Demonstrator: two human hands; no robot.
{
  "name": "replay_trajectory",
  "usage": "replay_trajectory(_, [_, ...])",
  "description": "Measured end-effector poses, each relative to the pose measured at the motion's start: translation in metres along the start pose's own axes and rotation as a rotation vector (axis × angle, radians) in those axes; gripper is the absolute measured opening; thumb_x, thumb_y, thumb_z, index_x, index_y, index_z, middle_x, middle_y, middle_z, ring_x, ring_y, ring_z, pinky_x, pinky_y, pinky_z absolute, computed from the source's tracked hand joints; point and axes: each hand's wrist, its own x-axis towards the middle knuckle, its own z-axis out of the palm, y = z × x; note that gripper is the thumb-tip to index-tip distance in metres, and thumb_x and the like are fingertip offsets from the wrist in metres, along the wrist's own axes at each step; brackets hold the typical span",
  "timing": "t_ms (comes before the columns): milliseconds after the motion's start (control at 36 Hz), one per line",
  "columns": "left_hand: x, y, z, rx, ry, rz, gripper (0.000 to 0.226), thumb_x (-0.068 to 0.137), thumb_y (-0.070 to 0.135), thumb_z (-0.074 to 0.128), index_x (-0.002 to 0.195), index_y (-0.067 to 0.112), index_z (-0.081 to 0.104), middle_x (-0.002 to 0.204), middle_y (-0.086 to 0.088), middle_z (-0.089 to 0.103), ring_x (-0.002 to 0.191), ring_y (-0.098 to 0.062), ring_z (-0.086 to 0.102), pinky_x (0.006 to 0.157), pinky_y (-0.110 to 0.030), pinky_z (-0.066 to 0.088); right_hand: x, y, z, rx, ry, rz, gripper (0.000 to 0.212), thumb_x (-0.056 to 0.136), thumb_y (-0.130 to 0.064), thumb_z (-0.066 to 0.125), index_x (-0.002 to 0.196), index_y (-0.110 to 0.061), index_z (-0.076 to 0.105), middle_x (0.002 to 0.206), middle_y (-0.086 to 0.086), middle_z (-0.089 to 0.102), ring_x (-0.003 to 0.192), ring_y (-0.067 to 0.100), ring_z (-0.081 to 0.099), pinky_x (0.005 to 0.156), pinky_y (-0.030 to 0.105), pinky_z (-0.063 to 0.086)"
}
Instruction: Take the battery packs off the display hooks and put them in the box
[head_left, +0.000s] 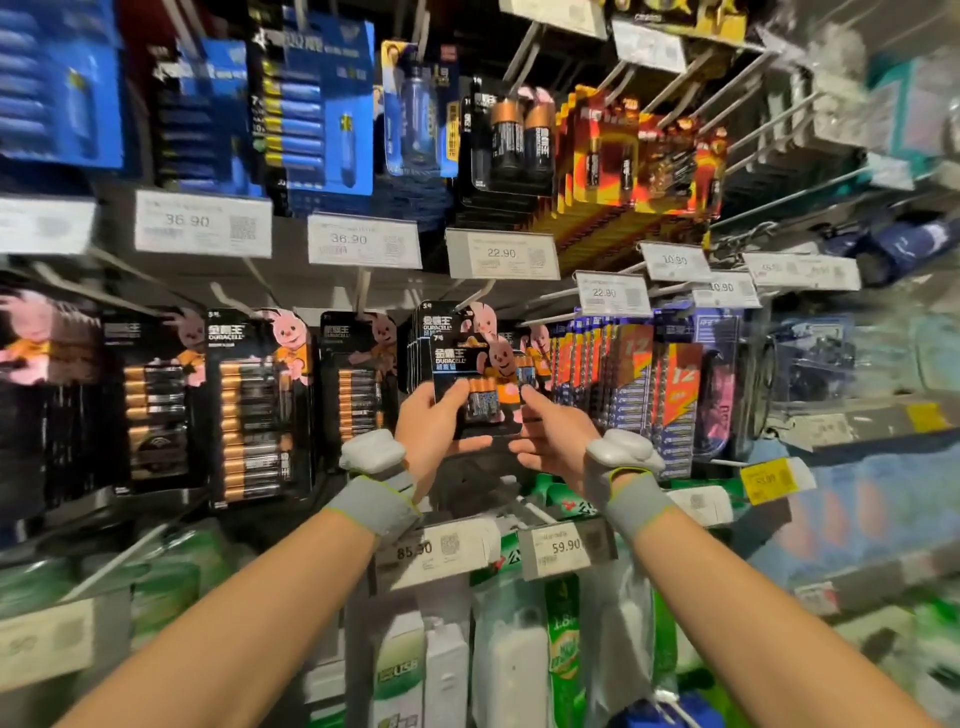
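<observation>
Duracell battery pack (478, 384), gripped at its lower corners by my left hand (428, 431) and right hand (553, 439), sits just in front of the hanging row (441, 332), seemingly off its hook. Many packs still hang on the hooks; no box is in view. Price tags (501, 254) crowd above, and neighbouring packs hang close on both sides.

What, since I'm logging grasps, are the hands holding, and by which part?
One small battery pack: the left hand grips its lower left edge, and the right hand pinches its lower right edge.
</observation>
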Motion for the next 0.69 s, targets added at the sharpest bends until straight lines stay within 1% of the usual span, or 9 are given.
replay_trajectory(28, [-0.006,0.000,0.002,-0.015,-0.012,0.000,0.010,0.100,0.022,0.054,0.098,0.013,0.059,0.109,-0.012,0.065,0.085,-0.018,0.068,0.066,-0.039,0.062,-0.008,0.000,0.000,-0.053,0.013,-0.019,0.033,0.091,-0.044,0.059,0.084,-0.012,0.058,0.075,0.007,0.052,0.059,0.017,0.054,0.046,0.020,0.047])
replay_trajectory(83, [-0.013,-0.001,0.003,-0.039,-0.023,0.001,0.012,0.100,0.021,0.054,0.091,0.018,0.061,0.097,-0.006,0.069,0.079,-0.017,0.069,0.064,-0.037,0.062,-0.018,-0.002,0.001,-0.097,-0.014,-0.051,0.037,0.089,-0.045,0.062,0.101,-0.010,0.061,0.092,0.005,0.061,0.065,0.017,0.060,0.051,0.023,0.051])
replay_trajectory(167, [-0.023,0.000,0.005,-0.055,-0.035,-0.011,0.012,0.101,0.022,0.053,0.094,0.020,0.064,0.099,-0.004,0.070,0.085,-0.020,0.070,0.062,-0.034,0.062,-0.029,0.001,0.000,-0.117,-0.069,-0.105,0.042,0.086,-0.035,0.069,0.113,-0.004,0.062,0.090,0.005,0.063,0.059,0.014,0.057,0.051,0.023,0.047])
replay_trajectory(278, [-0.035,0.005,0.010,-0.033,-0.054,-0.017,0.013,0.101,0.022,0.052,0.100,0.018,0.064,0.098,-0.003,0.071,0.081,-0.018,0.070,0.060,-0.033,0.061,-0.044,0.004,-0.006,-0.111,-0.078,-0.161,0.033,0.086,-0.026,0.070,0.106,-0.003,0.058,0.084,0.008,0.055,0.049,0.012,0.049,0.040,0.020,0.038])
replay_trajectory(389, [-0.042,0.006,0.008,0.075,-0.048,0.018,0.018,0.101,0.019,0.052,0.111,0.011,0.064,0.106,-0.009,0.070,0.081,-0.017,0.070,0.057,-0.031,0.061,-0.055,0.003,-0.011,-0.058,-0.101,-0.184,0.022,0.088,-0.022,0.068,0.098,-0.007,0.056,0.069,0.001,0.051,0.049,0.012,0.048,0.040,0.019,0.040])
replay_trajectory(444, [-0.044,0.005,0.005,0.132,-0.043,0.034,0.014,0.100,0.016,0.053,0.105,0.009,0.064,0.107,-0.012,0.067,0.082,-0.021,0.068,0.056,-0.031,0.061,-0.059,0.003,-0.013,-0.045,-0.098,-0.191,0.017,0.089,-0.020,0.068,0.092,-0.008,0.056,0.063,-0.003,0.051,0.050,0.012,0.048,0.040,0.018,0.040])
replay_trajectory(500, [-0.048,0.005,0.001,0.206,-0.023,0.056,0.011,0.099,0.015,0.055,0.096,0.007,0.062,0.096,-0.014,0.060,0.078,-0.022,0.065,0.054,-0.029,0.060,-0.064,0.003,-0.014,-0.046,-0.095,-0.183,0.016,0.088,-0.020,0.069,0.091,-0.008,0.058,0.065,-0.002,0.053,0.050,0.012,0.048,0.040,0.018,0.041])
replay_trajectory(611, [-0.051,0.006,-0.009,0.354,-0.005,0.054,0.018,0.094,0.017,0.064,0.084,0.003,0.058,0.074,-0.011,0.049,0.043,-0.007,0.057,0.063,-0.040,0.062,-0.069,0.006,-0.012,-0.061,-0.102,-0.162,0.030,0.087,-0.022,0.069,0.106,-0.001,0.059,0.080,0.008,0.056,0.050,0.014,0.051,0.042,0.020,0.042])
replay_trajectory(694, [-0.054,0.008,-0.016,0.412,0.021,0.066,0.025,0.090,0.020,0.069,0.092,-0.003,0.064,0.078,-0.015,0.056,0.054,-0.018,0.060,0.063,-0.042,0.062,-0.070,0.009,-0.012,-0.047,-0.109,-0.160,0.028,0.088,-0.022,0.069,0.103,-0.001,0.059,0.079,0.007,0.055,0.051,0.014,0.052,0.044,0.021,0.043])
